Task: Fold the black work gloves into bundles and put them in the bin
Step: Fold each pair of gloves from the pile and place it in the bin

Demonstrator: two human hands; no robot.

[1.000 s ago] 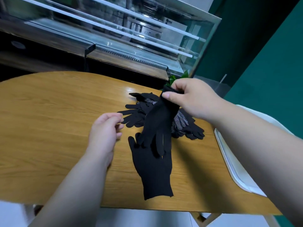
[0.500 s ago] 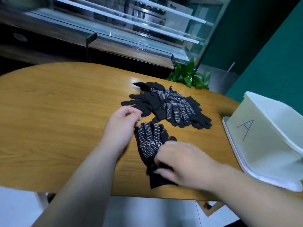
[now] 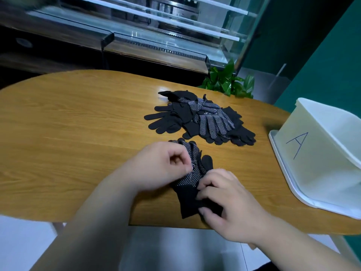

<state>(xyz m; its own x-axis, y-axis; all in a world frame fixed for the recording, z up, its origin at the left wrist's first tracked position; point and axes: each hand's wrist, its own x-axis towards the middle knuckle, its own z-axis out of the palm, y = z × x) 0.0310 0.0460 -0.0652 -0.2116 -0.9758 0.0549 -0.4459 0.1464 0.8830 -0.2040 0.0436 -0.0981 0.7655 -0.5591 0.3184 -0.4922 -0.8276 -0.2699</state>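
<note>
On the bench (image 3: 78,133), the glove pile (image 3: 201,120) sits far and right of centre. Nearer, just short of the near edge, lies the near glove (image 3: 193,178). The left hand (image 3: 162,165) is at its left side, the right hand (image 3: 224,202) on its near end. At the right end, the bin (image 3: 322,153) stands on a tray (image 3: 293,190). Behind the bench come a plant (image 3: 228,81) and a display case (image 3: 156,26).

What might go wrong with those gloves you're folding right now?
1. The near gloves lie with the cuff close to the front edge of the table, under the right hand. They might slide off while being rolled.
2. The left hand pinches only one side, so the roll may come out loose and unfold.
3. The bin stands off to the right, so a tossed bundle could miss it.
</note>
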